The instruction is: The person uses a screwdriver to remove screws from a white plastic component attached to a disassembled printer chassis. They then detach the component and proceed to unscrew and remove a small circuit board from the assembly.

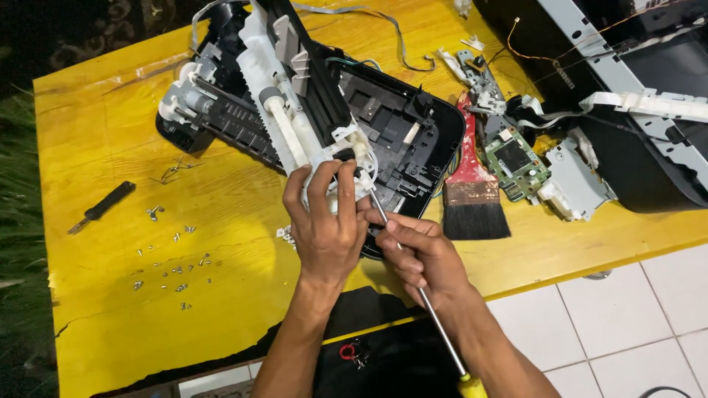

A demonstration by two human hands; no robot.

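Two hands at one opened printer on a yellow table (96, 243).

Far left: one small black-handled tool (103, 206), then over a dozen loose screws (177, 269) scattered near. Centre: one black printer chassis (383, 125) with white roller assembly (284, 110); left hand (328, 228) clenched on its white end piece; right hand (424, 254) grasping one long screwdriver (420, 291), tip at that piece. Right: one red-handled paintbrush (472, 191), one green circuit board (516, 162), one second printer housing (649, 147).
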